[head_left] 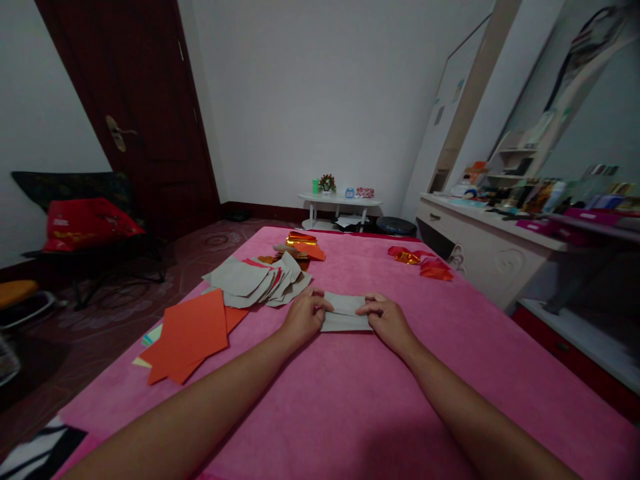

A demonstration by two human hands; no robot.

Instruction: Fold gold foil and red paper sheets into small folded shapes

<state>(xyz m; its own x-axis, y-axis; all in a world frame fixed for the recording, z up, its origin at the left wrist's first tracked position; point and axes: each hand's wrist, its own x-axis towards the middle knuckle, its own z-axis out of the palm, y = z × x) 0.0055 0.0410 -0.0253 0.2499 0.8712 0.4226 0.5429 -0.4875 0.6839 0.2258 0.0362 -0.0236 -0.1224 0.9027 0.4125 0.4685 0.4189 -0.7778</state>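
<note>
Two bare forearms (200, 400) reach over a pink cover (325, 407), and between the hands a small grey sheet (347, 323) lies low over it, wider than deep. The left hand (305, 315) has its thumb and fingers closed on the sheet's left edge; the right hand (389, 321) pinches the right edge the same way, its other fingers curled. A line crosses the sheet between them, a fold or an overlapping edge, I cannot tell which. It looks like paper: very light, matte rather than slippery, thin enough to crease or tear, so a gentle grip at the two side edges, level with that line, should suit it. To the left lie orange sheets (195, 330), and just beyond them a loose, fanned pile of grey pieces (245, 277). Farther off, shiny gold and orange pieces (301, 239) lie left, crumpled red and gold ones (407, 256) right; past the cover stands a low white table (310, 198).
</note>
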